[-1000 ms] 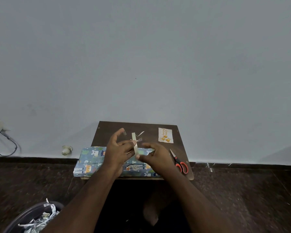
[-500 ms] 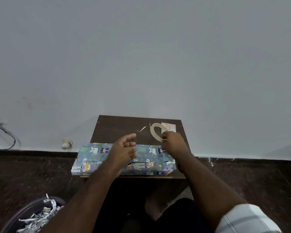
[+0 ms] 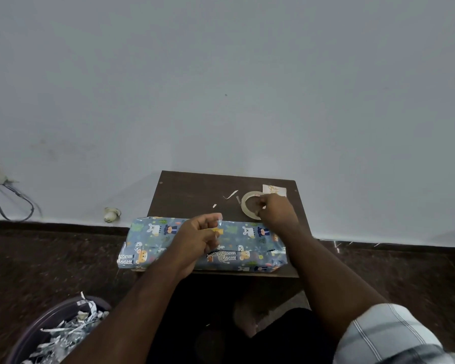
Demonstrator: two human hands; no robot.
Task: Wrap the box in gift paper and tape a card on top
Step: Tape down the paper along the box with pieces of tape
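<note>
Tape roll [image 3: 250, 206] now down beside wrapped box [image 3: 153, 232].

Box [image 3: 247, 245] wrapped in glossy printed paper, cartoon animals on blue. Surface [image 3: 195, 195] dark matt wood-look. Tape roll [image 3: 244, 208] translucent shiny plastic. Card [image 3: 275, 190] matt white paper. Floor [image 3: 50, 258] dark speckled stone, polished. Bin [image 3: 50, 321] smooth plastic, holding shredded paper. Sleeve [image 3: 386, 334] striped cloth.
</note>
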